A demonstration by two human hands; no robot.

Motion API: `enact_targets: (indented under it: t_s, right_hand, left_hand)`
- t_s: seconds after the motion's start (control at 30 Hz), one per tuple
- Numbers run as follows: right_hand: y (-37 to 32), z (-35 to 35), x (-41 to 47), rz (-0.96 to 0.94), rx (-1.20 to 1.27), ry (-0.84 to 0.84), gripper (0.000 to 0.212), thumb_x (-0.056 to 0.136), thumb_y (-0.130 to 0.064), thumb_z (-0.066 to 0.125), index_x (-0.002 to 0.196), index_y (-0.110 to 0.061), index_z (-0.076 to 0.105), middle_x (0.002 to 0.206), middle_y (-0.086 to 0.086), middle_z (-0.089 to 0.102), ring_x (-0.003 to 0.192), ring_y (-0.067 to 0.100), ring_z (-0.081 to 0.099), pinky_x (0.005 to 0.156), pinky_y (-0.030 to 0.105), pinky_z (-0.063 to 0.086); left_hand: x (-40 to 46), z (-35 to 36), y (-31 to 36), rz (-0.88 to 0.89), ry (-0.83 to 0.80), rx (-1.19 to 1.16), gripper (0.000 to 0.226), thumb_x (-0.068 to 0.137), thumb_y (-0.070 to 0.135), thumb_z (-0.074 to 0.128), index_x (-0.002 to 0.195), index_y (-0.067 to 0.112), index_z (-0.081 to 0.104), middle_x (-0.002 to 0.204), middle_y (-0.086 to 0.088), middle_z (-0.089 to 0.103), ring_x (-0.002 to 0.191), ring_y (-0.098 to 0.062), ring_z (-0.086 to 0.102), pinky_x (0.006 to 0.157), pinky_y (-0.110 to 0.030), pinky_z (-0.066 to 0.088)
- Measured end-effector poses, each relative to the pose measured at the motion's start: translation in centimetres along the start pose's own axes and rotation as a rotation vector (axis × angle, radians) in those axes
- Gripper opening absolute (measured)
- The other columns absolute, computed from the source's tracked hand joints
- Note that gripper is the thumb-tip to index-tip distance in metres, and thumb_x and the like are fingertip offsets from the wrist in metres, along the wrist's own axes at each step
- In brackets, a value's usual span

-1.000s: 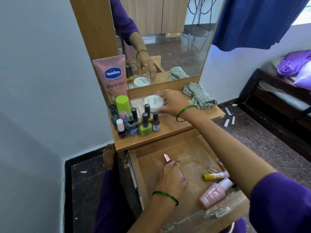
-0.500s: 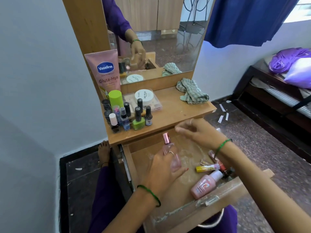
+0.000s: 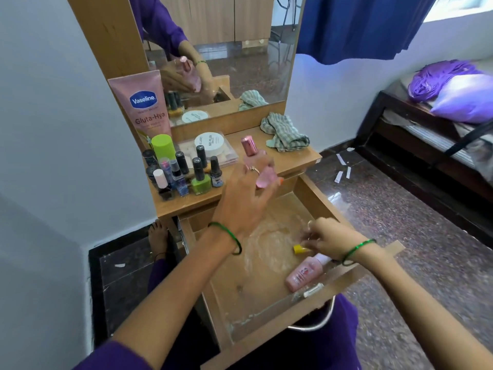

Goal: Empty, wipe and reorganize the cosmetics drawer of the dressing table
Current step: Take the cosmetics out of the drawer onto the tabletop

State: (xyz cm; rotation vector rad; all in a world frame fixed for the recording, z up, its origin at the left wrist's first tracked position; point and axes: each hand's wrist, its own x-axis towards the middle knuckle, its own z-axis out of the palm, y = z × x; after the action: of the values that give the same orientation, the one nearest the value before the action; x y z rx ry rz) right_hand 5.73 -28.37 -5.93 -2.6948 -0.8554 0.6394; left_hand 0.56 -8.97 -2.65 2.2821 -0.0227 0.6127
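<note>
The wooden drawer (image 3: 221, 303) of the dressing table stands pulled out, its bottom streaked with pale residue. My left hand (image 3: 245, 193) holds a clear pink perfume bottle (image 3: 262, 177) with a rose-gold cap above the tabletop's front edge. My right hand (image 3: 324, 239) reaches into the drawer's right side, fingers curled round a small yellow tube (image 3: 297, 248); what else lies under the hand is hidden. A pink bottle with a white cap (image 3: 304, 273) lies near the drawer's front wall.
On the tabletop (image 3: 298, 161) stand several nail polish bottles (image 3: 198, 177), a Vaseline tube (image 3: 145, 108), a green-capped bottle (image 3: 163, 146), a clear box with a white jar (image 3: 209, 142) on it, and a crumpled striped cloth (image 3: 284, 133). A bed (image 3: 432, 134) is at right.
My left hand lifted the perfume bottle out of the drawer up to the tabletop's edge. My right hand came off the tabletop and dropped into the drawer's right side onto the yellow tube.
</note>
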Motion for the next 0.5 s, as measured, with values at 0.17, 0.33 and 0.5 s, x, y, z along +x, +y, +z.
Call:
enact_targets:
  t_s: [0.17,0.33,0.5]
  right_hand:
    - [-0.1,2.8,0.0,0.007,-0.338,-0.24,0.035,0.085,-0.012,0.059,0.119,-0.016,0.057,0.122,0.003,0.058,0.113,0.019,0.055,0.104,0.025,0.031]
    - [0.6,3.1,0.1,0.075,-0.363,-0.264,0.041,0.088,-0.015,0.055,0.128,-0.015,0.048,0.133,0.015,0.044,0.124,0.032,0.046,0.107,0.031,0.036]
    - [1.1,3.3,0.6,0.128,-0.314,-0.281,0.044,0.084,-0.02,0.062,0.122,0.0,0.053,0.127,0.02,0.053,0.115,0.032,0.053,0.097,0.037,0.045]
  left_hand:
    - [3.7,1.8,-0.6,-0.03,0.136,0.089,0.024,0.093,0.028,0.056,0.117,0.024,0.055,0.106,-0.009,0.056,0.091,-0.021,0.055,0.076,-0.027,0.044]
    - [6.9,3.3,-0.5,0.018,0.196,0.14,0.026,0.092,0.008,0.053,0.116,0.016,0.058,0.124,-0.012,0.052,0.105,-0.022,0.051,0.09,-0.028,0.041]
    - [10.4,5.0,-2.5,-0.032,0.145,0.431,0.037,0.086,-0.004,0.045,0.118,0.011,0.052,0.115,-0.017,0.05,0.095,-0.029,0.048,0.08,-0.032,0.043]
